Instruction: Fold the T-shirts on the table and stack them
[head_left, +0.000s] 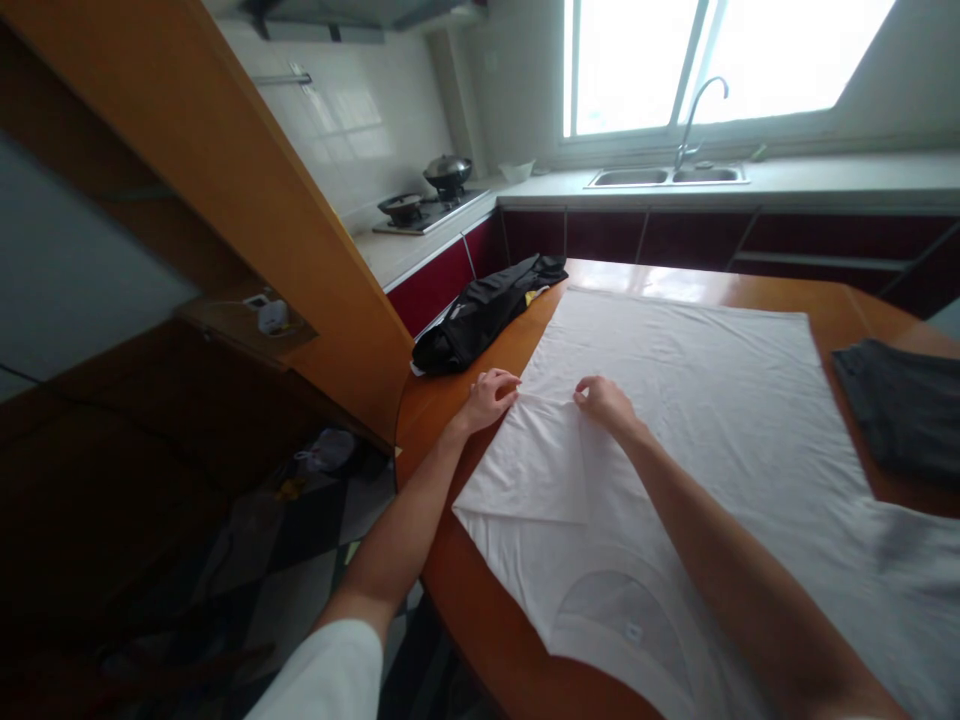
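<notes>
A white T-shirt (697, 420) lies spread on the orange-brown wooden table (517, 635), its round neckline toward me. Its left sleeve is folded inward over the body of the shirt. At the shirt's left edge, my left hand (491, 397) is closed, with fingers and thumb pinching the cloth at one end of the folded sleeve's upper edge. My right hand (604, 403) pinches the other end of that edge, a short way to the right. The right sleeve, at the right edge of the view, lies outstretched.
A black garment (480, 315) lies at the table's far left, and a folded dark grey garment (904, 405) on the right. Beyond stand a stove (435, 210) with pans and a counter with a double sink (667, 177). A wooden panel (300, 220) rises at the left.
</notes>
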